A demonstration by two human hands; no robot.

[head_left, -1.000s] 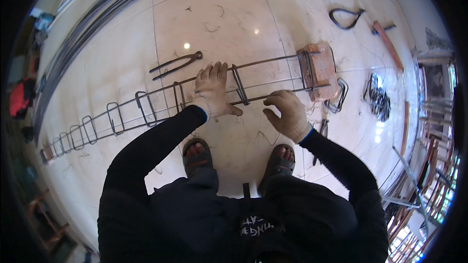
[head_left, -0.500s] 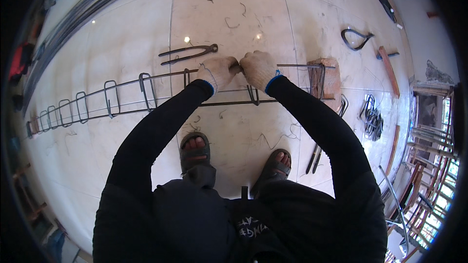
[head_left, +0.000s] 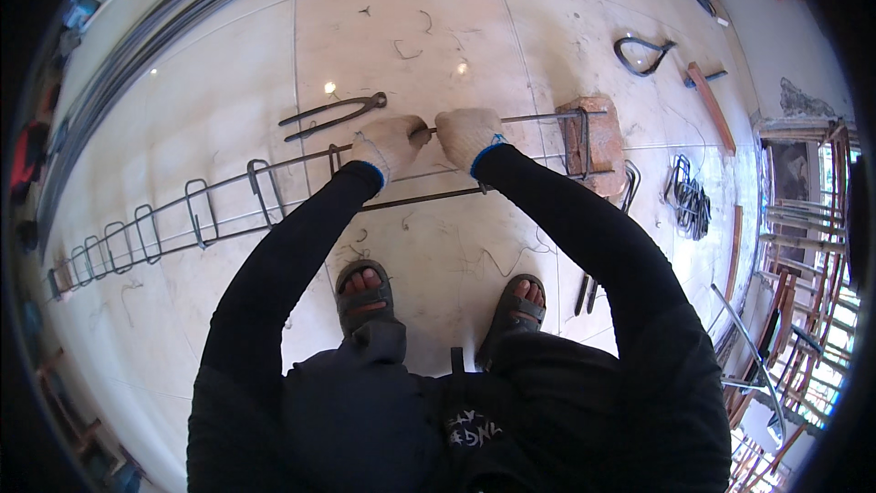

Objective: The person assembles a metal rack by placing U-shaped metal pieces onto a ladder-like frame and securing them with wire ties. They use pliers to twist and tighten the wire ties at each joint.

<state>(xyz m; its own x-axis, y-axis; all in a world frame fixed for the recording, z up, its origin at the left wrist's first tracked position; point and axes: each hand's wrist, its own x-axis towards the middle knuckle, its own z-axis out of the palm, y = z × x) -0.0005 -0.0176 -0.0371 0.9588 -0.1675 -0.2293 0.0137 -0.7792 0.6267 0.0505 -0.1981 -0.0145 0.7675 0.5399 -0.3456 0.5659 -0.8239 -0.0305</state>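
A long rebar cage of thin steel bars runs across the floor, its near bar [head_left: 415,202] passing below my hands. Both hands wear pale knit gloves with blue cuffs. My left hand [head_left: 388,146] is closed at the far bar [head_left: 529,118], and my right hand [head_left: 467,137] is closed close beside it on the right. What their fingers grip is hidden. A stirrup [head_left: 335,161] stands just left of my left hand; another is mostly covered by my right forearm. Pincers [head_left: 372,103] lie on the floor beyond my left hand.
The cage's right end rests on a reddish block [head_left: 606,132]. More stirrups [head_left: 198,210] line the cage leftward. Long bars [head_left: 137,59] lie at the far left. A bundle of bent steel pieces [head_left: 691,201], a black loop [head_left: 644,57] and a wooden strip [head_left: 712,110] lie right.
My hands have moved slightly apart, opening a small gap at the far bar. The whole scene has shifted a little leftward in view.
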